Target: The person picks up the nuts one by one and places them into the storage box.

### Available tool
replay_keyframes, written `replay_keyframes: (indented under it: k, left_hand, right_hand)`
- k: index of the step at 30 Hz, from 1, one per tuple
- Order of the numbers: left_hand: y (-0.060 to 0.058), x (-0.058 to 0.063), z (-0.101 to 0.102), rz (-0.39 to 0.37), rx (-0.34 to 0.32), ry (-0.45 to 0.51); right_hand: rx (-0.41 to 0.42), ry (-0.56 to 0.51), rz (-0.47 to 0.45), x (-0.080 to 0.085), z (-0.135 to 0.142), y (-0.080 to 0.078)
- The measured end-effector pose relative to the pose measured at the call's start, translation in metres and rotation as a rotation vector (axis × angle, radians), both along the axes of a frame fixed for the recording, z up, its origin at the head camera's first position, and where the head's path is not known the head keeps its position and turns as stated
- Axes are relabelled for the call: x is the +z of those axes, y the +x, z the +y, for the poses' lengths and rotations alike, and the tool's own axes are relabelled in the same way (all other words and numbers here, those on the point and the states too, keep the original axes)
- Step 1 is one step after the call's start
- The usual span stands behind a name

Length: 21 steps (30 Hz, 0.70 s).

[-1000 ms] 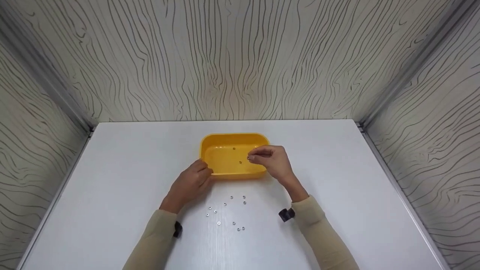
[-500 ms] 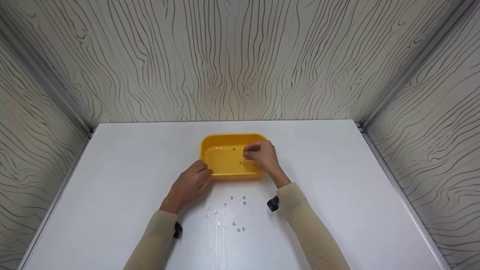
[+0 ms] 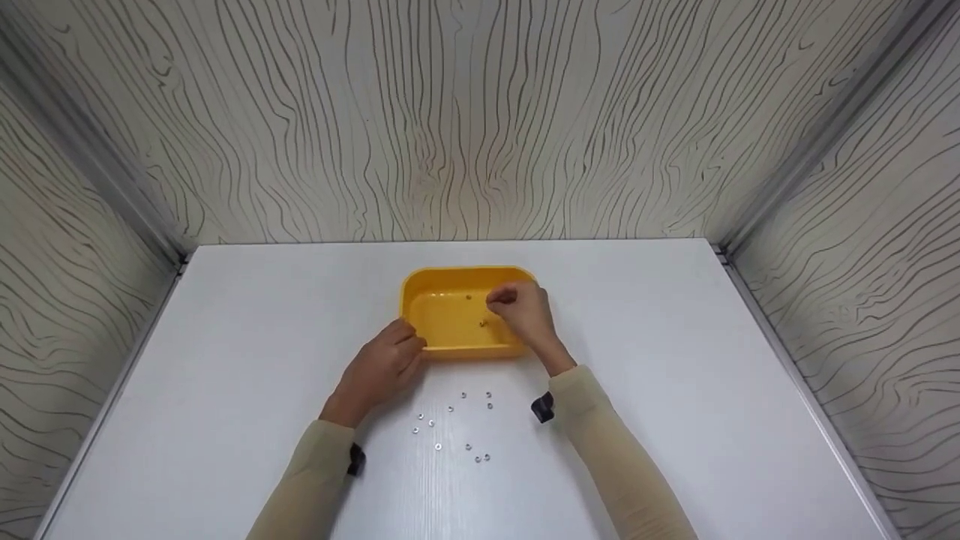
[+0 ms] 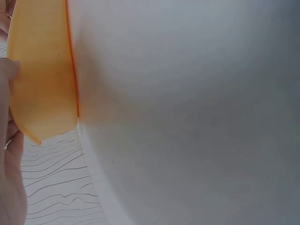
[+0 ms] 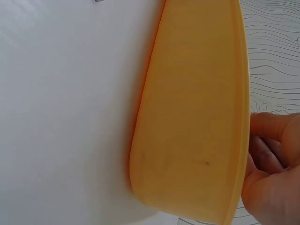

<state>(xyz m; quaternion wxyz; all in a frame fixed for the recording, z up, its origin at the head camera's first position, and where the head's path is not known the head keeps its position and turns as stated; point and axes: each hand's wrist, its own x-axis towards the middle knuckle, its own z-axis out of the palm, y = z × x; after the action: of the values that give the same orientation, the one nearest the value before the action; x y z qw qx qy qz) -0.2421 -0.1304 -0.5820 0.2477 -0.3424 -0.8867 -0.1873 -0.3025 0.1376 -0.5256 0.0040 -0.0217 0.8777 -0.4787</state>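
A yellow plastic tray (image 3: 442, 315) stands on the white table. My left hand (image 3: 382, 364) grips its near left corner; the left wrist view shows the thumb (image 4: 10, 68) on the outer wall and fingers behind the rim. Over the tray's right part is my right hand (image 3: 529, 315), fingers bent and tips close together, with no nut visible between them. The right wrist view has the hand (image 5: 276, 164) beyond the rim, its fingertips partly hidden. Small metal nuts lie on the tray floor, one nut (image 3: 469, 297) farther back and a small cluster (image 3: 483, 324) nearer.
Several loose nuts (image 3: 451, 409) are scattered on the table (image 3: 262, 337) in front of the tray, between the forearms. A wood-patterned back wall (image 3: 465, 150) rises behind the table, with side walls to left and right. A dark wrist device (image 3: 542, 408) sits at the right cuff.
My right hand moved left and slightly back over the tray. The nut earlier seen at its fingertips no longer shows there, and the near spot on the tray floor looks larger. The left hand stays put.
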Motion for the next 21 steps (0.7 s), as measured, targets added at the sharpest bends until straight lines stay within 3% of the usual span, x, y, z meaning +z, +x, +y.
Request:
replay_keyframes:
  k: [10,15,21]
  left_hand:
    - [0.001,0.002,0.001,0.017,-0.001,0.004]
    - [0.001,0.000,0.002,0.002,-0.002,0.012]
    - [0.001,0.001,0.001,-0.023,0.001,0.008]
  right_hand:
    - [0.012,0.085,0.032,0.021,0.006,0.019]
    - [0.077,0.070,0.083,0.029,0.015,0.039]
    - [0.211,0.009,0.159,0.032,0.023,0.066]
